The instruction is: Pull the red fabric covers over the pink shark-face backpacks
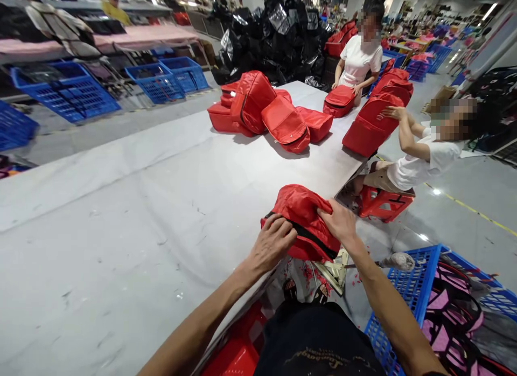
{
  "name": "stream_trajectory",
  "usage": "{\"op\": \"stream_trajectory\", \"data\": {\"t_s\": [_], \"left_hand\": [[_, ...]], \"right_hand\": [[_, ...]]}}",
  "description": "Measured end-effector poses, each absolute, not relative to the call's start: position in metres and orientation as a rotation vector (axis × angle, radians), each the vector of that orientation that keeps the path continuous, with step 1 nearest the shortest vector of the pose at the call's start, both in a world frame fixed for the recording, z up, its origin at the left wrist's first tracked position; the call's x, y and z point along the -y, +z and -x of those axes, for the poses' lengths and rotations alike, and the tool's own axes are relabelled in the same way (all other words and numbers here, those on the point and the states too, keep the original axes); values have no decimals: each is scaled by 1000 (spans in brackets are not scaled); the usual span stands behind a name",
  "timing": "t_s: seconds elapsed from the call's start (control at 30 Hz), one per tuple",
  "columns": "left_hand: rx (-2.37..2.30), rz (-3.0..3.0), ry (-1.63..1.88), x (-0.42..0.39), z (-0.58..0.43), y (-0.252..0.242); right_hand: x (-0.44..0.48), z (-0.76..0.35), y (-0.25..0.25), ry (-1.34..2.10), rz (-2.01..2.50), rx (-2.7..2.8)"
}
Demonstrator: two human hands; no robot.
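Note:
A red backpack (301,203) with a black zipper lies at the edge of the white table (121,246), right in front of me. My left hand (275,240) has its fingers curled over the zipper edge on the bag's near left side. On the right side, my right hand (338,221) pinches the red fabric between thumb and fingers. The bag's underside and the fingertips of both hands are partly hidden.
Farther along the table is a pile of red backpacks (254,104). Two people in white work at the right edge, one holding a red bag (374,123). A blue crate (416,279) with pink-and-black items stands at my right; a red stool (238,349) is beneath the table edge.

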State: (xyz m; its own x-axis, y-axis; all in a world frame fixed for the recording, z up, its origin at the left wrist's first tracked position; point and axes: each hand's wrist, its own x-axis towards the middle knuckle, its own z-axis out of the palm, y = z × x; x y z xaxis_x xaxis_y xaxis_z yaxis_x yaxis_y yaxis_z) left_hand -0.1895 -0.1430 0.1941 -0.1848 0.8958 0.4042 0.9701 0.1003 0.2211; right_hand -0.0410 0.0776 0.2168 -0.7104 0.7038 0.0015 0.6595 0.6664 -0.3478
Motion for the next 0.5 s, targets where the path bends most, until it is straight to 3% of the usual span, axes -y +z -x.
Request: {"op": "stream_trajectory", "data": {"t_s": [0.13,0.3,0.4,0.5], "left_hand": [[2272,1999,-488,183,155,173],[2163,2447,-157,259,124,87],[2416,2404,-17,272,122,43],[2557,2393,-52,253,134,29]], "right_hand": [[-74,84,228,408,949,2824],[-100,141,222,344,873,2815],[-106,160,216,363,519,2788],[-83,157,214,376,200,2689]]}}
